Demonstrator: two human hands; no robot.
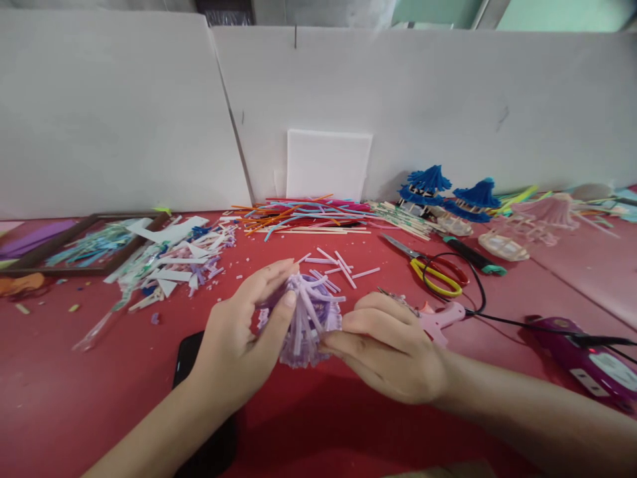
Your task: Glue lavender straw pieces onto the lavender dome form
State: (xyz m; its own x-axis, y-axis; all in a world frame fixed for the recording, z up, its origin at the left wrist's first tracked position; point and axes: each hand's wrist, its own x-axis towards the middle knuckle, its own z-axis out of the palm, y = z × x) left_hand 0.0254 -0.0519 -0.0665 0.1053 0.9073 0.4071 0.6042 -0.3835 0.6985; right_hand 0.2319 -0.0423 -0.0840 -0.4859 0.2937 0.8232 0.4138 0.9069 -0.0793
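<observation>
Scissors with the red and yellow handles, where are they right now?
In the head view, the scissors lie on the red table right of centre, beyond the right hand and just left of the black-and-teal tool.

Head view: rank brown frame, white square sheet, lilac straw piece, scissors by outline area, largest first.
1. Brown frame
2. White square sheet and lilac straw piece: too alike to rank; the latter is nearer the camera and partly hidden.
3. Scissors

Bare hands (243, 325), apparently bare forearms (517, 405)
</observation>
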